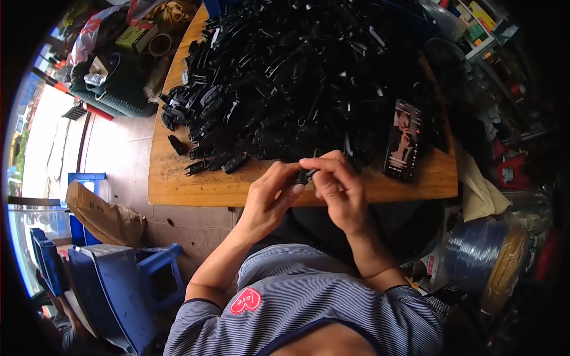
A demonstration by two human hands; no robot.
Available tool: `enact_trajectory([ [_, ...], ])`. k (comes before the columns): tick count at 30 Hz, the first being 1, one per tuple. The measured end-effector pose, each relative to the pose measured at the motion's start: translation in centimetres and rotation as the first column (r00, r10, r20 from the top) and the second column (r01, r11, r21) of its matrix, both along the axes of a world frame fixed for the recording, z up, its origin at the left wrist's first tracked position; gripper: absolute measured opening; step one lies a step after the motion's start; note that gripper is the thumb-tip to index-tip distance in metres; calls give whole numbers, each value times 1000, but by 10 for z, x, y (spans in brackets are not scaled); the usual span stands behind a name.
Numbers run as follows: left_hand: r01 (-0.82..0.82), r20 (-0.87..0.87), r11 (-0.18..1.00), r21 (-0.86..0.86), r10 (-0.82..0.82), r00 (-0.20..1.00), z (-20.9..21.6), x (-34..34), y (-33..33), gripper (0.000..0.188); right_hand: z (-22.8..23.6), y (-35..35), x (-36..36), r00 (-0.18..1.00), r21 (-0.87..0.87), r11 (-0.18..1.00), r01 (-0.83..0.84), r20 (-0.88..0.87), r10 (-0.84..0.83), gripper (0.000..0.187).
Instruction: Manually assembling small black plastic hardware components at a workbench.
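Just over the table's front edge, both hands meet at a small black plastic part [304,175]. My left hand [270,196] pinches it between thumb and fingers. From the other side, my right hand [341,188] is closed on the same part, its index finger reaching across the top. The fingers cover much of the part, so its exact kind cannot be made out. Beyond the hands, a large heap of similar black plastic pieces [279,89] spreads over the wooden table [178,188]. A few loose pieces lie at the heap's near left edge.
A phone [404,139] with a lit screen leans on the heap at right. Blue plastic stools [113,291] and a brown sack [104,213] are on the floor at left. A dark green basket [122,86] stands farther back. To the right lies a spool of clear strand [475,252].
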State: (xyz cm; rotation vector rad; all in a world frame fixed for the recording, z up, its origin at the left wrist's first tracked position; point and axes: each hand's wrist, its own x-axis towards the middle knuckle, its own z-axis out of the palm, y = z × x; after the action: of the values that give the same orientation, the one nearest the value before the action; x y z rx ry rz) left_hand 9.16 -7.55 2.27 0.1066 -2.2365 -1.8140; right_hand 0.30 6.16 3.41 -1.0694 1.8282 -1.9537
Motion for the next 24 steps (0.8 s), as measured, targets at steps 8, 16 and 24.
enact_trajectory([
  [8,90,-101,984,-152,-106,989,0,-5,2,30,-2,18,-14,843,-118,975,-190,488,224,21],
  [16,116,-282,913,-391,-240,929,4,-4,7,31,-7,36,-6,515,-295,895,-335,738,436,34],
  [24,277,-16,769,576,-329,944,2,8,33,50,-4,32,6,998,86,996,-38,-51,43,37],
])
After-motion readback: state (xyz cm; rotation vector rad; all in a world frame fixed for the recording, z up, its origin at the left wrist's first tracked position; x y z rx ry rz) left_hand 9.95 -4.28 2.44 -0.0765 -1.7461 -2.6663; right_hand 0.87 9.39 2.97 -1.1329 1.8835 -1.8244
